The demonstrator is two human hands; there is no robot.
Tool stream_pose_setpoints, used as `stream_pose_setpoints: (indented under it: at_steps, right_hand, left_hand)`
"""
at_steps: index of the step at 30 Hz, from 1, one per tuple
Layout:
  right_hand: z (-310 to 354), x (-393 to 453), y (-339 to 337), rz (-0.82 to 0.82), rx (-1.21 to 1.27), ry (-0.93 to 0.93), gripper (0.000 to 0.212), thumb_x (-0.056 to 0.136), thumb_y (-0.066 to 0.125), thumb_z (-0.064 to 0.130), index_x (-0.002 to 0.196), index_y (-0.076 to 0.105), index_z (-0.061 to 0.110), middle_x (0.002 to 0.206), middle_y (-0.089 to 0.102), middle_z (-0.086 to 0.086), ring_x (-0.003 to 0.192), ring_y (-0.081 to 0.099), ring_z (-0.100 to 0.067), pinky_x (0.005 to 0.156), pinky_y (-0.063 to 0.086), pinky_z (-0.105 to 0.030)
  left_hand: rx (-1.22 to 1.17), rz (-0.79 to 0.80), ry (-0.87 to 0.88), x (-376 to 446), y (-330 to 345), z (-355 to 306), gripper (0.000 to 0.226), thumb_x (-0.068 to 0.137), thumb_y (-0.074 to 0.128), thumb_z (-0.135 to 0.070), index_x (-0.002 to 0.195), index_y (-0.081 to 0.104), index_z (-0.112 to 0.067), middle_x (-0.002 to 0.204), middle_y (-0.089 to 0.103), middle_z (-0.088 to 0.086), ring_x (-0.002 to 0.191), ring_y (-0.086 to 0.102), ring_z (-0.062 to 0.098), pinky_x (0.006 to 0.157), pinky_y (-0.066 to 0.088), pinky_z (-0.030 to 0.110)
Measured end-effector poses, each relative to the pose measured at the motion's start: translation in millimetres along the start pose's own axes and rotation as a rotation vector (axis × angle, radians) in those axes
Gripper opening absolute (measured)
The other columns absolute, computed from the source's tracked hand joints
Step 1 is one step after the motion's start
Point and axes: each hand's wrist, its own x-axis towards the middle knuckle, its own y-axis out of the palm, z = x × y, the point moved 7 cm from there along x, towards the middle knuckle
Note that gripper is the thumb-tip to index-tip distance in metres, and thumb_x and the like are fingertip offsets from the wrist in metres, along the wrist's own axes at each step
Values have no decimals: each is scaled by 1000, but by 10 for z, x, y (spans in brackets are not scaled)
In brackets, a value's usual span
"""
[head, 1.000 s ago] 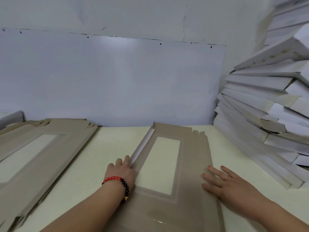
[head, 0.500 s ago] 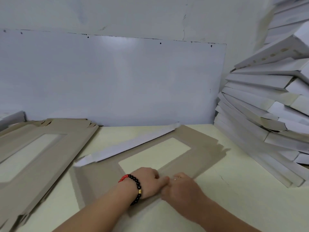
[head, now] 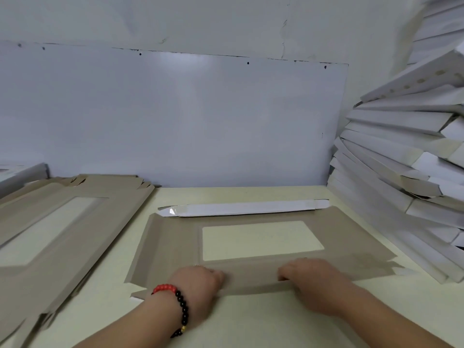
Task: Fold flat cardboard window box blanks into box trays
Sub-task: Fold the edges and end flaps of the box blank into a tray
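A brown cardboard window box blank [head: 173,244] lies on the pale table with its long sides running left to right. Its far long flap [head: 241,208] is folded over and shows its white side. The rectangular window [head: 261,239] sits in the middle. My left hand [head: 198,285], with a red and black bead bracelet on the wrist, grips the near long flap [head: 251,278] at its left part. My right hand [head: 308,280] grips the same flap further right. The fingers of both hands curl over the flap's edge.
A stack of flat brown blanks [head: 50,222] lies at the left. A tall leaning pile of folded white trays [head: 406,156] stands at the right, close to the blank's right end. A white wall panel [head: 175,116] closes the back of the table [head: 251,322].
The blank has been turned from lengthwise to crosswise. Both hands came together at the near edge, then spread apart along the near flap and now hold it.
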Motion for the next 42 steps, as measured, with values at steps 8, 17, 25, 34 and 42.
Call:
stream_pose_setpoints:
  at_steps: [8,17,25,34,42]
  right_hand:
    - [-111,47,-30,-3,-35,60,26,96,38,27,118,50,32,95,61,-7,92,59,-29,67,35,-33]
    - [235,278,-110,142,152,-5,27,93,42,56,103,50,32,74,47,11,78,49,-21,61,33,-32]
    - [322,494,43,-68,-179,74,57,98,26,58,133,47,18,126,55,-4,121,47,-25,119,7,-48]
    - [702,631,303,-104,140,148,61,99,24,30,155,3,21,163,4,5,149,2,-14,117,-7,-45]
    - [-253,203,524,28,136,276,53,103,16,42,154,4,36,162,-2,12,148,-2,-7,118,-6,-40]
  left_hand:
    - [51,132,-110,53,-232,158,25,90,50,-20,115,54,-19,108,61,6,99,60,26,79,46,32]
    - [-159,168,-39,207,-332,-93,8,91,41,-20,93,49,-21,86,50,-3,81,51,20,69,40,28]
    - [50,-76,-156,342,-138,41,20,90,40,-31,107,45,-22,108,58,4,97,48,27,83,34,37]
    - [-233,-256,-178,487,201,-78,50,96,23,-36,145,27,-24,147,33,-4,144,15,23,119,0,42]
    - [-119,-250,-213,224,404,616,73,83,-6,-56,146,26,-37,153,25,-11,142,18,17,116,3,37]
